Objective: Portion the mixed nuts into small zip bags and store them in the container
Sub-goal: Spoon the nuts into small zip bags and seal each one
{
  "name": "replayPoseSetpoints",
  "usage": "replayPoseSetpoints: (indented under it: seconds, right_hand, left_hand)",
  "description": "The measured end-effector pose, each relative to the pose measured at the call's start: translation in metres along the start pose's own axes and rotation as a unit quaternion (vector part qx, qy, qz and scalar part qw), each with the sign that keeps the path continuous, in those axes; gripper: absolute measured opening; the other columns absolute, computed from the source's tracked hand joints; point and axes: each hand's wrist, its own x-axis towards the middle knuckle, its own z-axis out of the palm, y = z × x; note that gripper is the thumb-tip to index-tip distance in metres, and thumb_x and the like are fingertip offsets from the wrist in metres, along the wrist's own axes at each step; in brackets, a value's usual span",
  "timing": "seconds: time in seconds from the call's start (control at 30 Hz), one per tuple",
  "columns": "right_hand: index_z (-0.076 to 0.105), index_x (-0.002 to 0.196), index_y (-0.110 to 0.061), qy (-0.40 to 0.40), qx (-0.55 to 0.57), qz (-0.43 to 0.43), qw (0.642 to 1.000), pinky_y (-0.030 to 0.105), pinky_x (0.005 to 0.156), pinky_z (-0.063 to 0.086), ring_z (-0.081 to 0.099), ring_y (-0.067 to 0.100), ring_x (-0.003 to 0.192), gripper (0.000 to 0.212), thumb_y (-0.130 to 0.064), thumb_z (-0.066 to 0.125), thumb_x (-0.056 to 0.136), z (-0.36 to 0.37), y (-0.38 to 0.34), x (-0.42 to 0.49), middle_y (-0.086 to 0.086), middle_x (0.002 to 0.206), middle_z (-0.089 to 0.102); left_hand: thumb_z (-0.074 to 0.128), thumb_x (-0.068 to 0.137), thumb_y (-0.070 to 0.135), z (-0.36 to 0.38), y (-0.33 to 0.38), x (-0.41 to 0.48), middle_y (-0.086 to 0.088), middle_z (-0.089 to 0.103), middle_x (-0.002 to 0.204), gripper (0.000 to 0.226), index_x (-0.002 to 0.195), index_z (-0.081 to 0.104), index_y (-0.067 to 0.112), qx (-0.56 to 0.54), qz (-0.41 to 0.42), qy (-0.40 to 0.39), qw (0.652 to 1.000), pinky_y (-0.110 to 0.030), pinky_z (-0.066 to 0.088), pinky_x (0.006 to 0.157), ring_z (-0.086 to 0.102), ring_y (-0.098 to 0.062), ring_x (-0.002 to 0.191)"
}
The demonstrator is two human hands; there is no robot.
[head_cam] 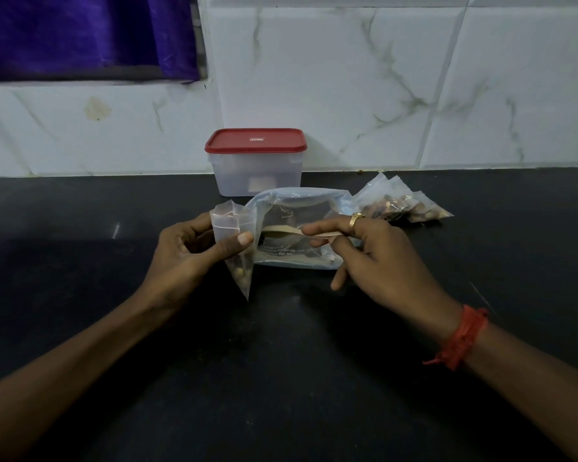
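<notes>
My left hand (194,253) pinches a small clear zip bag (236,248) upright, with a few nuts sitting at its bottom corner. My right hand (374,251) holds a wooden spoon (287,232) by its handle, the bowl reaching into the large clear nut bag (301,208) lying on the dark counter. Behind that bag stands a clear plastic container (256,171) with its red lid (255,140) on. Filled small bags of nuts (401,205) lie to the right of the large bag.
The dark countertop (281,361) runs back to a white marble-patterned tiled wall (381,95). A purple cloth (80,35) hangs in a recess at the upper left.
</notes>
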Motion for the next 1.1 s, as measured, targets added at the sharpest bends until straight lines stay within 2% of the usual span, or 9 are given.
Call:
replayPoseSetpoints:
  seconds: [0.13,0.23,0.37,0.5,0.67,0.77,0.93,1.03,1.1]
  right_hand:
    - [0.071,0.112,-0.04,0.021,-0.034,-0.018,0.999,0.021,0.061,0.055,0.07,0.004,0.055,0.034,-0.016,0.05,0.101,0.001,0.003,0.001,-0.018,0.102,0.074]
    - [0.071,0.113,-0.043,-0.007,-0.047,-0.024,0.999,0.016,0.059,0.049,0.07,0.001,0.057,0.039,-0.012,0.049,0.1,0.002,0.005,0.0,-0.006,0.084,0.077]
    - [0.074,0.101,-0.038,0.023,-0.015,-0.014,1.0,0.033,0.069,0.06,0.069,0.009,0.051,0.033,-0.015,0.05,0.099,0.0,0.004,0.002,-0.011,0.09,0.077]
    - [0.075,0.101,-0.032,0.069,0.013,0.001,0.998,0.027,0.067,0.059,0.068,0.011,0.047,0.028,-0.015,0.052,0.099,-0.004,0.005,0.005,-0.013,0.087,0.075]
    - [0.075,0.103,-0.028,0.026,0.033,0.04,0.998,0.027,0.061,0.06,0.067,0.017,0.045,0.028,-0.013,0.051,0.1,-0.003,0.006,0.005,-0.008,0.088,0.076]
    - [0.076,0.098,-0.024,0.007,0.09,0.079,0.993,0.022,0.051,0.052,0.063,0.02,0.041,0.031,-0.009,0.049,0.099,-0.003,0.005,0.007,-0.004,0.087,0.078]
    - [0.076,0.098,-0.015,-0.033,0.232,0.185,0.954,0.022,0.04,0.041,0.047,0.011,0.036,0.031,-0.008,0.046,0.096,-0.004,0.003,0.011,0.006,0.089,0.079]
    - [0.073,0.105,-0.007,-0.037,0.306,0.252,0.917,0.02,0.04,0.039,0.043,0.007,0.036,0.03,-0.01,0.045,0.096,-0.005,0.004,0.013,0.01,0.091,0.079]
    - [0.07,0.112,-0.006,-0.05,0.34,0.288,0.894,0.02,0.041,0.041,0.044,0.005,0.037,0.031,-0.012,0.045,0.094,-0.007,0.005,0.014,0.009,0.095,0.079]
  left_hand:
    - [0.086,0.053,0.063,0.0,-0.001,0.001,-0.004,0.074,0.116,0.077,0.111,0.072,0.015,-0.006,0.003,-0.001,1.0,-0.025,0.056,0.09,0.068,-0.02,0.112]
    - [0.086,0.053,0.063,0.0,-0.001,0.0,-0.003,0.074,0.113,0.07,0.107,0.074,0.019,-0.007,0.002,-0.014,1.0,-0.023,0.055,0.089,0.069,-0.019,0.11]
    - [0.085,0.053,0.064,0.001,0.0,0.0,0.0,0.075,0.113,0.066,0.103,0.075,0.023,-0.004,0.007,-0.024,1.0,-0.02,0.054,0.088,0.069,-0.016,0.11]
    - [0.083,0.049,0.071,0.0,-0.001,0.002,0.003,0.074,0.114,0.075,0.106,0.073,0.022,0.023,0.003,-0.02,1.0,-0.023,0.056,0.091,0.068,-0.015,0.112]
    - [0.082,0.046,0.073,0.001,-0.001,0.002,0.006,0.074,0.113,0.08,0.107,0.072,0.022,0.042,-0.005,-0.024,0.999,-0.025,0.057,0.087,0.069,-0.011,0.109]
    - [0.082,0.05,0.07,0.0,-0.003,0.002,0.003,0.075,0.113,0.081,0.111,0.072,0.018,0.052,-0.008,-0.022,0.998,-0.035,0.053,0.094,0.069,-0.014,0.11]
    - [0.081,0.047,0.073,0.0,-0.004,0.003,0.005,0.074,0.114,0.083,0.112,0.072,0.021,0.058,-0.016,-0.021,0.998,-0.035,0.053,0.094,0.069,-0.012,0.11]
    - [0.081,0.057,0.059,-0.001,-0.006,0.003,0.003,0.074,0.116,0.069,0.113,0.072,0.019,0.055,-0.017,-0.025,0.998,-0.038,0.052,0.096,0.068,-0.014,0.111]
    - [0.08,0.057,0.056,-0.001,-0.005,0.003,0.004,0.074,0.115,0.066,0.112,0.072,0.02,0.056,-0.014,-0.03,0.998,-0.031,0.055,0.093,0.068,-0.013,0.11]
